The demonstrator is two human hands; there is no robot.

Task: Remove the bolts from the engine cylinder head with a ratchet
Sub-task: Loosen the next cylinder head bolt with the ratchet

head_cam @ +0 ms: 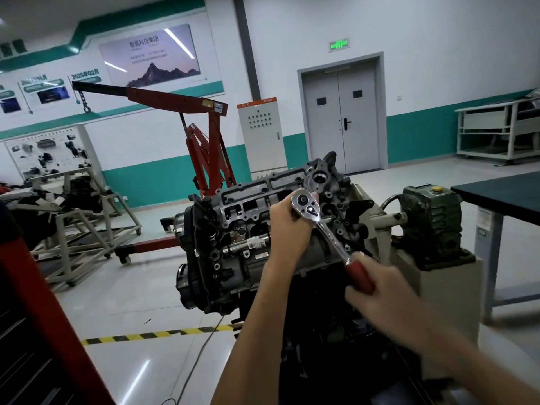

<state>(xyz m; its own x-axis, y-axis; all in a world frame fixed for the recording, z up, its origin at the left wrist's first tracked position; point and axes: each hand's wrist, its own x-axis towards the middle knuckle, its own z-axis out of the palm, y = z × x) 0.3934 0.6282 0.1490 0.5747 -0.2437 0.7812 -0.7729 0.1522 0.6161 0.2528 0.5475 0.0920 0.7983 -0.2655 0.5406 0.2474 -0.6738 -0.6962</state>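
- Left hand (287,229) wraps fingers (314,196) round the ratchet (330,232) head, right hand (377,292) grips its red handle.
- Probably best to keep it square on the cylinder head (251,200) and pull smoothly.

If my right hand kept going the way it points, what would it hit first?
Likely the left hand holding the ratchet, since the right hand points up its handle; depth is unclear, so the cylinder head might come first.
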